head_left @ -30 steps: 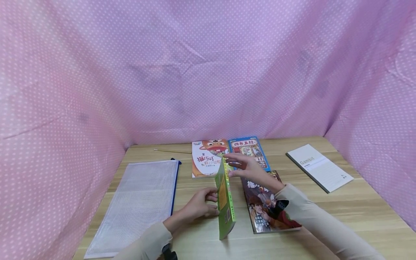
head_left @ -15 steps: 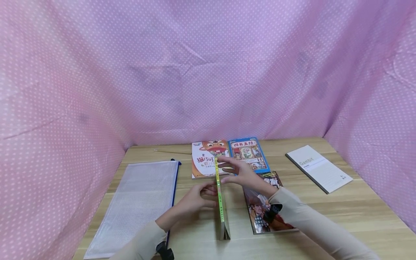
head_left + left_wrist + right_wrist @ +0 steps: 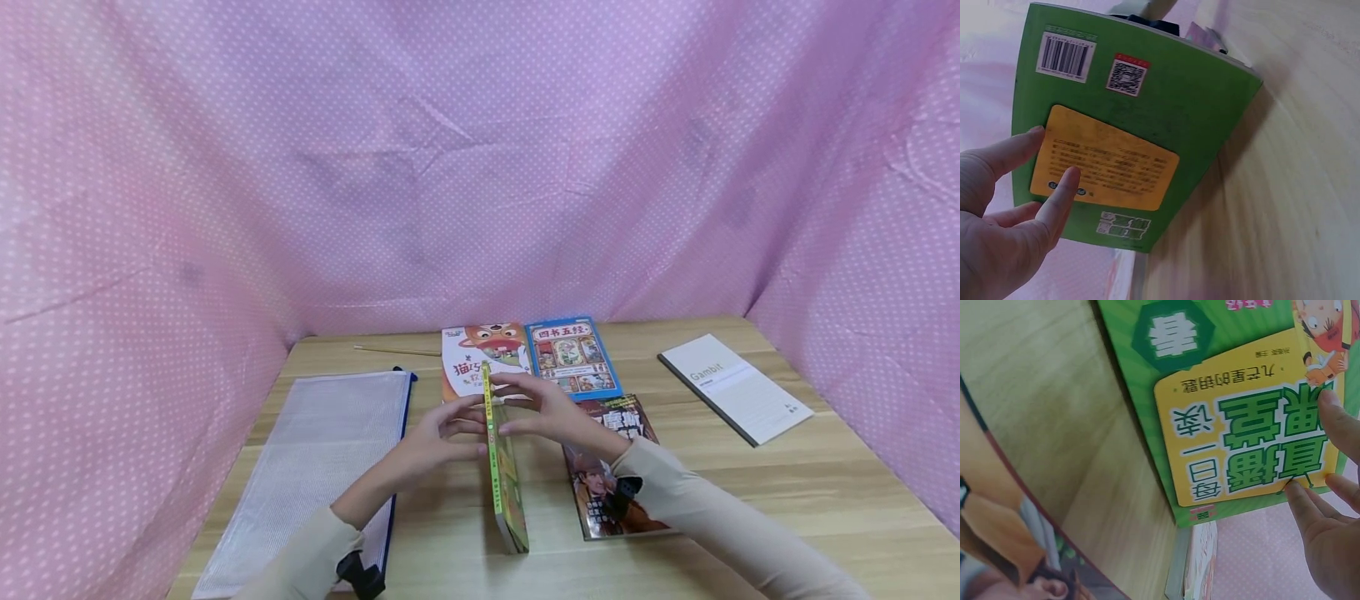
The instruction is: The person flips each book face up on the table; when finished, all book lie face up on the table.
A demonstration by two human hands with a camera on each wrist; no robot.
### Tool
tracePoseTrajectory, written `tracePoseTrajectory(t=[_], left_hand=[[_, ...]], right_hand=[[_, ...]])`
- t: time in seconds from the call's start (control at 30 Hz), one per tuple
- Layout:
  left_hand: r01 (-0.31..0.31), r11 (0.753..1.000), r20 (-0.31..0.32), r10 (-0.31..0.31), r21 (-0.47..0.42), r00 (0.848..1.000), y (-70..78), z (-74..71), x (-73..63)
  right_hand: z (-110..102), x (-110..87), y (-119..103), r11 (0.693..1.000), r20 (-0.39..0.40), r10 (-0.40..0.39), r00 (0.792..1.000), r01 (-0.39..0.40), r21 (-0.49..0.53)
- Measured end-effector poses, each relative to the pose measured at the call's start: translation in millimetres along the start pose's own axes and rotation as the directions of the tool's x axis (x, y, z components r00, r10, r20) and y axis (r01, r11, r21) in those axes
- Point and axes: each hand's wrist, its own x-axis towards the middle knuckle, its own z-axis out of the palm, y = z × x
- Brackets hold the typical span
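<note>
A thin green book (image 3: 494, 454) stands on edge on the table, its yellow-green spine turned up. My left hand (image 3: 433, 442) is on its left side. In the left wrist view, extended fingertips (image 3: 1070, 178) touch the green back cover, which has a barcode and an orange text panel. From the other side, my right hand (image 3: 546, 415) lays thumb and fingertips against the front cover. That cover, in the right wrist view, shows large green lettering on a yellow panel. Neither hand's fingers wrap around the book; it stands between them.
A white mesh zip pouch (image 3: 315, 475) lies left, with a pencil (image 3: 397, 351) behind it. At the back are a white fox-cover book (image 3: 480, 346) and a blue-bordered book (image 3: 573, 358). A dark comic book (image 3: 596, 500) lies under my right forearm; a white notebook (image 3: 738, 392) lies right.
The green book has shifted left and turned, so its front cover now shows instead of the back. Both hands have moved left with it, the left one also slightly farther forward.
</note>
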Motion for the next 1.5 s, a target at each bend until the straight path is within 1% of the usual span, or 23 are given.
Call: tracePoseTrajectory(t=[0.13, 0.2, 0.27, 0.37, 0.43, 0.53, 0.7, 0.77, 0.87, 1.0, 1.17, 1.3, 1.4, 1.5], left_hand=[[-0.004, 1.000, -0.005, 0.004, -0.001, 1.000, 4.0, -9.1, -6.0], [-0.002, 1.000, -0.009, 0.002, -0.013, 1.000, 6.0, -14.1, -9.2], [0.013, 1.000, -0.015, -0.014, -0.026, 1.000, 7.7, -18.9, -12.2], [0.030, 0.999, -0.023, -0.031, -0.034, 0.999, 8.9, -25.5, -15.9], [0.043, 0.998, -0.024, -0.044, -0.036, 0.999, 9.1, -28.6, -17.8], [0.036, 0.998, -0.013, -0.036, -0.045, 0.999, 8.5, -32.3, -20.3], [0.036, 0.997, 0.005, -0.036, -0.063, 0.999, 8.6, -37.3, -24.5], [0.051, 0.997, 0.008, -0.051, -0.059, 0.999, 8.7, -39.2, -26.0], [0.064, 0.997, 0.004, -0.064, -0.032, 0.998, 7.7, -42.2, -28.0], [0.073, 0.997, -0.005, -0.073, -0.004, 0.997, 5.8, -45.4, -30.3], [0.074, 0.997, -0.009, -0.074, 0.008, 0.997, 5.2, -48.1, -33.0], [0.089, 0.996, -0.021, -0.088, 0.018, 0.996, 3.9, -49.6, -34.4], [0.100, 0.995, -0.030, -0.099, 0.023, 0.995, 2.8, -50.5, -35.1], [0.103, 0.995, -0.035, -0.102, 0.019, 0.994, 1.6, -51.7, -35.5]], right_hand=[[5.8, 1.9, 1.4, 0.998, 0.024, -0.004, 1.000, 0.006, -0.063], [8.6, 2.9, 1.6, 0.996, 0.031, 0.013, 0.999, -0.010, -0.085], [11.2, 3.9, 2.2, 0.993, 0.037, 0.038, 0.999, -0.034, -0.109], [13.9, 4.9, 2.4, 0.990, 0.043, 0.072, 0.996, -0.066, -0.128], [15.1, 5.8, 2.5, 0.988, 0.052, 0.082, 0.995, -0.074, -0.136], [16.4, 7.4, 2.9, 0.987, 0.071, 0.088, 0.994, -0.077, -0.142], [17.7, 10.9, 7.2, 0.977, 0.102, 0.111, 0.989, -0.090, -0.191], [17.9, 11.8, 9.6, 0.972, 0.118, 0.111, 0.987, -0.082, -0.221], [17.7, 12.4, 11.8, 0.962, 0.147, 0.109, 0.983, -0.066, -0.266], [17.4, 12.5, 12.6, 0.955, 0.176, 0.124, 0.977, -0.069, -0.289], [17.2, 11.9, 15.1, 0.938, 0.192, 0.137, 0.972, -0.065, -0.340], [16.2, 10.0, 17.3, 0.915, 0.199, 0.143, 0.970, -0.053, -0.399], [15.5, 8.0, 18.2, 0.905, 0.199, 0.160, 0.967, -0.063, -0.421], [14.7, 6.7, 18.7, 0.901, 0.194, 0.188, 0.963, -0.090, -0.425]])
